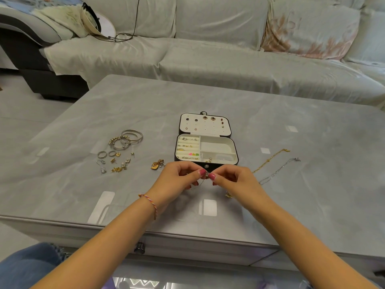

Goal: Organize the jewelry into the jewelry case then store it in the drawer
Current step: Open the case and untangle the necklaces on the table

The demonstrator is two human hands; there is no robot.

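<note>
The open jewelry case (233, 145) lies mid-table, with ear studs pinned in its lid and rings and earrings in its left slots. Just in front of it, my left hand (179, 176) and my right hand (231, 178) pinch one small silver piece with a thin chain (206, 174) between thumbs and fingers. A gold heart necklace (157, 164) lies left of my hands. Bangles (127, 138) and loose rings and earrings (113, 161) sit further left. A gold chain (270, 159) and a silver chain (279, 171) stretch out at the right.
The grey glossy table (208, 97) has a drawer with a dark knob (139, 248) under its front edge. A sofa (208, 59) with cushions runs behind the table. My knee in jeans (27, 265) shows at the lower left.
</note>
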